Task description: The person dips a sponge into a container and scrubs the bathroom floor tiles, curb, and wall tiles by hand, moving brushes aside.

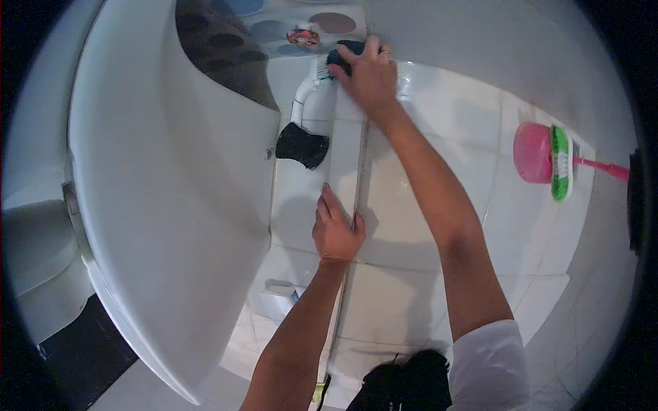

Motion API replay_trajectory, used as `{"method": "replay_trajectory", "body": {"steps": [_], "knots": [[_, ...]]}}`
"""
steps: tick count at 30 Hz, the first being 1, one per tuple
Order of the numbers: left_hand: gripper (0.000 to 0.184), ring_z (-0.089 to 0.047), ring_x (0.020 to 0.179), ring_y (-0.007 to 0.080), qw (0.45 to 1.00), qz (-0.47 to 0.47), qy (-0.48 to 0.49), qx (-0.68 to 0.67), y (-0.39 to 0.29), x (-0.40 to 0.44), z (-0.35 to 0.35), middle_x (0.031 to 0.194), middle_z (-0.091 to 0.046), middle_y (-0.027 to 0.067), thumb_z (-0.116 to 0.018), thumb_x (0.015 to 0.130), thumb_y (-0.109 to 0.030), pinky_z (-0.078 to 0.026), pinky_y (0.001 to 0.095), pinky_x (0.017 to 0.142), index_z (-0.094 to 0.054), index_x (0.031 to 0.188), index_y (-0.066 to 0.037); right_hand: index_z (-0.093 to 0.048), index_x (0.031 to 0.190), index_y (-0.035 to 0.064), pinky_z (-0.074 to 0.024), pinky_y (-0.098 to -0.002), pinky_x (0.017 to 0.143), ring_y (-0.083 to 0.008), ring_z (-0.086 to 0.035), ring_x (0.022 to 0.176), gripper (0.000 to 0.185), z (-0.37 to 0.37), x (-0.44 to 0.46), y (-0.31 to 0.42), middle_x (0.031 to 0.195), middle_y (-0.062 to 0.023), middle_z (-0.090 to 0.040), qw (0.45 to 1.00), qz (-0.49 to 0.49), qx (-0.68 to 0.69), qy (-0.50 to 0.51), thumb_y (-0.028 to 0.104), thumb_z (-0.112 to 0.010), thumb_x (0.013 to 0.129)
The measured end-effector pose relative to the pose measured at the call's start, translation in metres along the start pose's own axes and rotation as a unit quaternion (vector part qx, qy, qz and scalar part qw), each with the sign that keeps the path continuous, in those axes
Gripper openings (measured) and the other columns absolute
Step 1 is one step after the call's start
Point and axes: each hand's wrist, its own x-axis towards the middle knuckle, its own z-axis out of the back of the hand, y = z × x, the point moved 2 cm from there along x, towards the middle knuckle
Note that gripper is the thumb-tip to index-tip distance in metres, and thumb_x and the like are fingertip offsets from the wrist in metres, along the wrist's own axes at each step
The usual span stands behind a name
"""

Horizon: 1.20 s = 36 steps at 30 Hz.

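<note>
Along a narrow white tiled ledge (348, 157), beside a big curved white basin (171, 171). Hard to make out: a small red-and-white item (303, 36) near the top, against a spotted panel (274, 31). Cut off at the right edge: a dark object (636, 202). Partly hidden behind the left forearm (295, 339): a white box-like thing (278, 298).

Also partly covered, beneath the right hand (373, 75): a dark green pad (335, 59), at the far end of the ledge. Almost black in places, with the underside out of sight. Long axis seemingly slanting from lower left to upper right, with the lower-left end toward the white bristles of a curved white brush (300, 94), just beside.

Right hand curled over the pad, pinching it between thumb and fingers. Left hand (339, 233) palm down on the ledge, fingers close together, thumb apart. Between both hands, slightly left: a black bow-tie-shaped sponge (301, 145), at the brush handle's lower end. Far right: a pink rounded item (532, 152) touching a green brush (561, 163).
</note>
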Motion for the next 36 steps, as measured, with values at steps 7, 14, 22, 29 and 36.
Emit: {"method": "replay_trajectory", "body": {"steps": [7, 14, 22, 29, 36], "knots": [[0.093, -0.047, 0.116, 0.0442, 0.999, -0.022, -0.032, 0.001, 0.000, -0.001, -0.002, 0.131, -0.039, 0.0279, -0.065, 0.075, -0.025, -0.046, 0.0492, 0.090, -0.010, 0.146, -0.001, -0.062, 0.118, 0.0256, -0.0496, -0.0474, 0.072, -0.0380, -0.050, 0.097, 0.042, 0.016, -0.078, 0.023, 0.113, -0.0169, -0.047, 0.995, 0.074, -0.017, 0.059, 0.047, -0.062, 0.082], [0.092, -0.048, 0.114, 0.0443, 1.000, -0.009, -0.022, 0.000, 0.003, -0.002, -0.001, 0.130, -0.040, 0.0274, -0.065, 0.075, -0.025, -0.047, 0.0492, 0.089, -0.011, 0.145, 0.000, -0.060, 0.121, 0.0237, -0.0513, -0.0458, 0.076, -0.0389, -0.051, 0.102, 0.045, -0.001, -0.021, -0.004, 0.112, -0.0209, -0.048, 0.998, -0.049, 0.032, -0.013, 0.047, -0.062, 0.083], [0.091, -0.050, 0.111, 0.0391, 0.999, -0.018, -0.018, 0.032, -0.001, 0.002, -0.001, 0.128, -0.041, 0.0261, -0.065, 0.074, -0.025, -0.050, 0.0440, 0.086, -0.014, 0.144, 0.004, -0.053, 0.127, 0.0219, -0.0502, -0.0493, 0.079, -0.0418, -0.051, 0.100, 0.050, -0.010, -0.015, -0.018, 0.114, -0.0221, -0.046, 0.993, -0.074, 0.088, -0.018, 0.044, -0.063, 0.083], [0.090, -0.049, 0.112, 0.0405, 0.999, -0.027, -0.024, 0.038, -0.005, 0.001, 0.001, 0.129, -0.040, 0.0256, -0.064, 0.075, -0.024, -0.048, 0.0463, 0.088, -0.013, 0.143, 0.006, -0.051, 0.129, 0.0119, -0.0459, -0.0508, 0.085, -0.0453, -0.053, 0.103, 0.053, 0.002, -0.085, 0.016, 0.112, -0.0306, -0.052, 0.939, -0.281, 0.196, 0.005, 0.046, -0.053, 0.089], [0.089, -0.047, 0.114, 0.0414, 0.998, -0.042, -0.039, 0.040, -0.005, -0.002, -0.002, 0.129, -0.039, 0.0262, -0.065, 0.076, -0.024, -0.047, 0.0470, 0.090, -0.014, 0.142, 0.006, -0.058, 0.125, 0.0132, -0.0451, -0.0510, 0.087, -0.0406, -0.055, 0.104, 0.052, -0.008, 0.000, -0.030, 0.113, -0.0277, -0.055, 0.869, -0.424, 0.236, 0.097, 0.050, -0.048, 0.091]]}}
